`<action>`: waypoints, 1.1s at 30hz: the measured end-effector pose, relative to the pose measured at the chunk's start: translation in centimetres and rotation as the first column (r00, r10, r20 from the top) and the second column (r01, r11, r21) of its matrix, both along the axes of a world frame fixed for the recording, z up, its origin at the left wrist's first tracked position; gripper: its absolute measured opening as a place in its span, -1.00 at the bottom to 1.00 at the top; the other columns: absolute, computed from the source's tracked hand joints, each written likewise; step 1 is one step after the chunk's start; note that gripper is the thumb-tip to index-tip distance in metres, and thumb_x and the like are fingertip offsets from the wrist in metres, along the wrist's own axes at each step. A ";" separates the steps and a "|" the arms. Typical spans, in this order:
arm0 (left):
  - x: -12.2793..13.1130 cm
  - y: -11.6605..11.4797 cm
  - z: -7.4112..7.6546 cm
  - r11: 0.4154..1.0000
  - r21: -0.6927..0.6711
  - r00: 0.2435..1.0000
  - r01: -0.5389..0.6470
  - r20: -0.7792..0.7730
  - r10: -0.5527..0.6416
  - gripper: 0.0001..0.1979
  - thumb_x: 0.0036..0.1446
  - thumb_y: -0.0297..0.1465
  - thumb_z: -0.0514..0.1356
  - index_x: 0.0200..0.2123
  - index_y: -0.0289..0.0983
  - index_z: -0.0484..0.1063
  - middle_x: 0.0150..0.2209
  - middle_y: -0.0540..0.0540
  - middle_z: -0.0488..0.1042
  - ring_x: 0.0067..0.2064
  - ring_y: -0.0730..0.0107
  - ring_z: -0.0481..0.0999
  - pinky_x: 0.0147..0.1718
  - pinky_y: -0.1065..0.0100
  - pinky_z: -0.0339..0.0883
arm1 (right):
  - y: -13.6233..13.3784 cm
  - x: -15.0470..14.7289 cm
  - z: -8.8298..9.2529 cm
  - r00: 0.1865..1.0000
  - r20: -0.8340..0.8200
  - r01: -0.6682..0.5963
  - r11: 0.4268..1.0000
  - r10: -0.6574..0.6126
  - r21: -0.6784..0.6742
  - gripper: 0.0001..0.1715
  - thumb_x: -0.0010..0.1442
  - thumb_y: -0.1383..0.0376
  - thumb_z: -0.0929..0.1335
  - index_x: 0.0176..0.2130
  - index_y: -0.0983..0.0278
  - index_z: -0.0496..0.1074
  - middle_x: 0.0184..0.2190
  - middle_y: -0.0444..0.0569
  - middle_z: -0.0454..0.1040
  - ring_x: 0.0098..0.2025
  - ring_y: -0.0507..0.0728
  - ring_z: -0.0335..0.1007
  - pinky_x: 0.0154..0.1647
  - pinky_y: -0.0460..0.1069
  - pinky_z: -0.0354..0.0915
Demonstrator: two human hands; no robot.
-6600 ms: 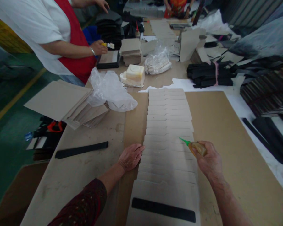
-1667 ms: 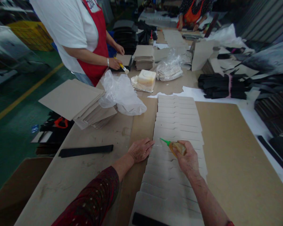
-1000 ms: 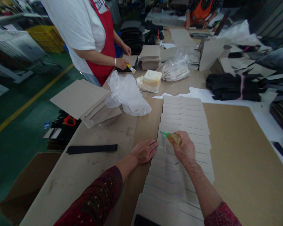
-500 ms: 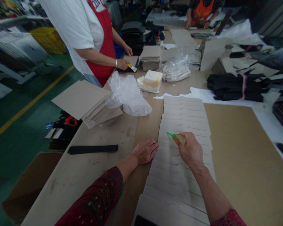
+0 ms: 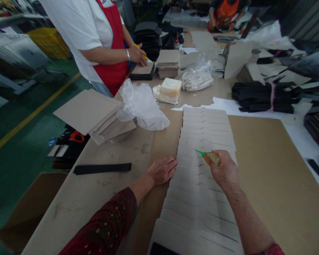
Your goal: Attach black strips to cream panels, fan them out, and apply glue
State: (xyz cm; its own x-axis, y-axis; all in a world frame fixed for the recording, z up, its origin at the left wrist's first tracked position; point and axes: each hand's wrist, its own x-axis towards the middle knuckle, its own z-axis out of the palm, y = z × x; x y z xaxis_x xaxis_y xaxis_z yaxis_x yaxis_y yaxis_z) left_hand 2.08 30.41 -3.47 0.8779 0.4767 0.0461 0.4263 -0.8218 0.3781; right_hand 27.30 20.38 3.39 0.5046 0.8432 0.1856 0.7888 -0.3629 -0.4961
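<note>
My right hand (image 5: 225,169) is wrapped round a small glue bottle (image 5: 213,158) with a green nozzle, which points left over a long row of overlapping grey cardboard pieces (image 5: 206,136). Whether the nozzle tip touches the card I cannot tell. My left hand (image 5: 163,170) lies flat, its fingertips on the left edge of the row and its palm by a brown board strip (image 5: 168,129). Nothing is held in it. A black strip (image 5: 102,169) lies on the table left of that hand. Part of a dark object (image 5: 162,249) rests on the nearest pieces.
A leaning stack of grey boards (image 5: 87,109) and a crumpled plastic bag (image 5: 145,106) lie ahead on the left. Behind them a co-worker in a red apron (image 5: 112,60) works with a yellow-handled brush. Bundled black strips (image 5: 263,96) lie at the right, beyond a brown board (image 5: 276,170).
My right hand has moved to the right with the glue bottle. My left hand stays at the row's edge. The co-worker's hands have come together over the board.
</note>
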 end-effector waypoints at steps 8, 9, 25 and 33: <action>0.1 0.1 0.1 1.000 0.004 1.000 0.002 -0.003 -0.002 -0.63 0.38 -0.30 -0.03 0.19 -0.22 0.30 0.05 -0.13 0.42 0.03 0.25 0.46 0.02 0.23 0.40 | -0.5 0.7 0.0 0.999 0.018 0.027 1.000 -0.027 -0.002 -0.70 0.25 0.04 0.32 -0.18 0.20 0.41 -0.23 -0.02 0.48 -0.32 0.13 0.36 -0.36 0.02 0.18; 0.1 0.1 0.0 1.000 0.006 1.000 0.006 0.001 -0.006 -0.63 0.38 -0.30 -0.03 0.19 -0.23 0.30 0.05 -0.13 0.43 0.02 0.25 0.46 0.01 0.23 0.40 | -0.6 0.8 0.1 0.999 0.025 0.031 1.000 -0.031 0.001 -0.70 0.25 0.04 0.32 -0.18 0.20 0.42 -0.22 -0.01 0.48 -0.31 0.13 0.36 -0.36 0.02 0.18; 0.0 0.3 0.1 1.000 -0.009 1.000 0.012 0.002 -0.012 -0.62 0.38 -0.32 -0.02 0.20 -0.25 0.28 0.04 -0.14 0.43 0.01 0.23 0.47 0.02 0.21 0.41 | -2.0 3.3 -0.1 0.997 0.077 0.029 0.999 -0.031 0.035 -0.49 0.27 -0.14 0.25 -0.20 0.21 0.42 -0.23 -0.01 0.48 -0.29 0.17 0.39 -0.35 0.04 0.21; 0.0 0.2 -0.3 1.000 0.008 1.000 0.004 0.006 -0.004 -0.63 0.39 -0.31 -0.03 0.19 -0.23 0.28 0.05 -0.14 0.43 0.02 0.24 0.46 0.02 0.21 0.41 | -3.2 4.3 -0.4 0.990 0.069 0.120 0.993 -0.121 0.013 -0.48 0.24 -0.14 0.27 -0.16 0.22 0.43 -0.22 0.01 0.49 -0.30 0.18 0.38 -0.33 0.06 0.23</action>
State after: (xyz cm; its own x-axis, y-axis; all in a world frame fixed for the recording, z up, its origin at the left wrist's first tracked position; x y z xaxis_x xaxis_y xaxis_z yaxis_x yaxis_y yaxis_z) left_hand 2.04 30.64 -3.72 0.8795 0.4726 0.0553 0.4205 -0.8265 0.3743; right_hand 31.63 17.19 3.03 0.5881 0.7752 0.2308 0.7724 -0.4536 -0.4446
